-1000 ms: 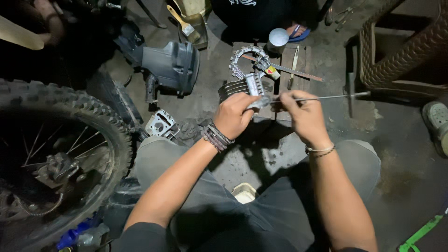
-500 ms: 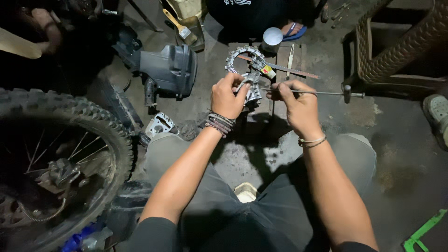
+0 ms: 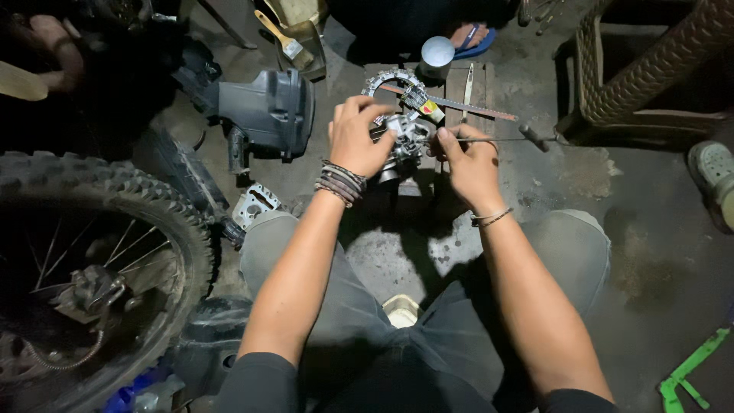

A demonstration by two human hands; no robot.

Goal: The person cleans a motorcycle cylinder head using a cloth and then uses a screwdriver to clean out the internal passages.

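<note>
Left hand (image 3: 358, 136) is clamped over the top of a finned metal engine part (image 3: 404, 139), fingers curled down its far side, pinning it on the concrete floor (image 3: 535, 183) just ahead of the knees. Right hand (image 3: 468, 159) is pinched shut on the near end of a thin metal rod tool (image 3: 497, 140); its long axis runs nearly level across the view, working end touching the engine part on the left, capped end pointing out to the right toward the woven basket (image 3: 650, 69). Just beyond the engine part lies a toothed sprocket ring (image 3: 391, 78), and a hacksaw blade (image 3: 459, 105) slants across it, running down to the right. A small metal cup (image 3: 436, 55) stands past that, near a blue sandal (image 3: 475, 42). Off to the left, a grey plastic housing (image 3: 267, 111) lies on the floor, a small cast metal cover (image 3: 254, 203) sits beside the left knee, and a knobby motorcycle tyre (image 3: 92, 199) fills the left edge.
</note>
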